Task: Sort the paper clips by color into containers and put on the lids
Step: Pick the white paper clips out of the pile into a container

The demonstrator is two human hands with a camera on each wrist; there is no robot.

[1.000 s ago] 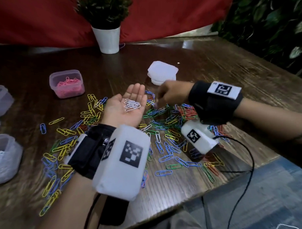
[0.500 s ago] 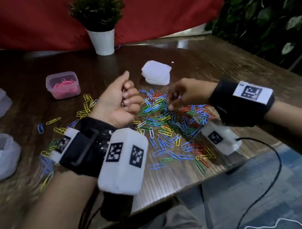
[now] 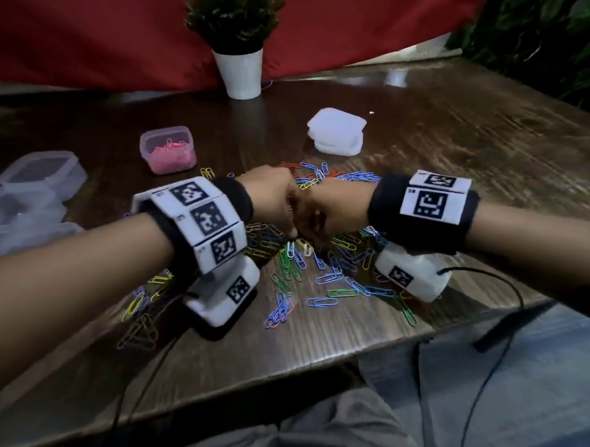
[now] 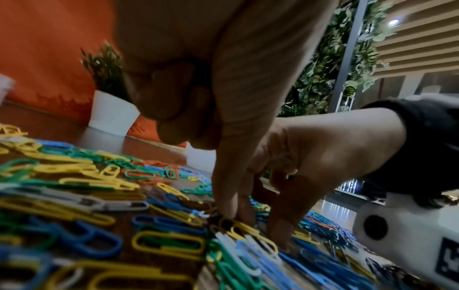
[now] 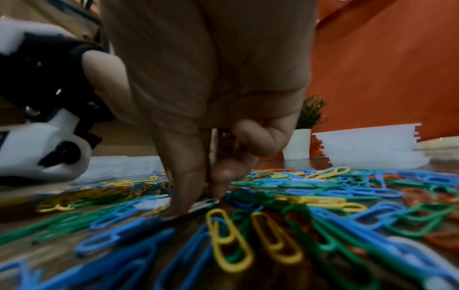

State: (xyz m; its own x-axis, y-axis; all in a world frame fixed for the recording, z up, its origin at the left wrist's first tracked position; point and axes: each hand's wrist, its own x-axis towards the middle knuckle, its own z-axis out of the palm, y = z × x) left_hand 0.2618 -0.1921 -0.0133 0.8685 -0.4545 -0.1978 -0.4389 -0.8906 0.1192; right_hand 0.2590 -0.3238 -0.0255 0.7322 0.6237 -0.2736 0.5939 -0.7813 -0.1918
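Head view: both hands are down in the middle of the paper clips [image 3: 325,272] scattered over the wooden worktop [image 3: 452,157], knuckles nearly touching. The left hand [image 3: 272,200] is mostly curled, and what it keeps inside I can't tell from here. The right hand [image 3: 333,212] has its fingertips down on the pile. At 11 o'clock from the hands sits the pink-clip container [image 3: 168,150], lid off, and further out at 9 o'clock are the clear containers [image 3: 41,172]. The stack of lids [image 3: 337,131] is at 1 o'clock, and a potted plant [image 3: 239,58] stands at 12, well back.

Left wrist view: three fingers are folded into the palm, while the forefinger and thumb reach straight down onto a yellow clip [image 4: 236,228], narrow gap between them. The right hand [image 4: 310,157] is just beside it.

Right wrist view: thumb and forefinger [image 5: 183,176] pinch close together at a white clip [image 5: 203,204] lying on the worktop; the other fingers are curled up.
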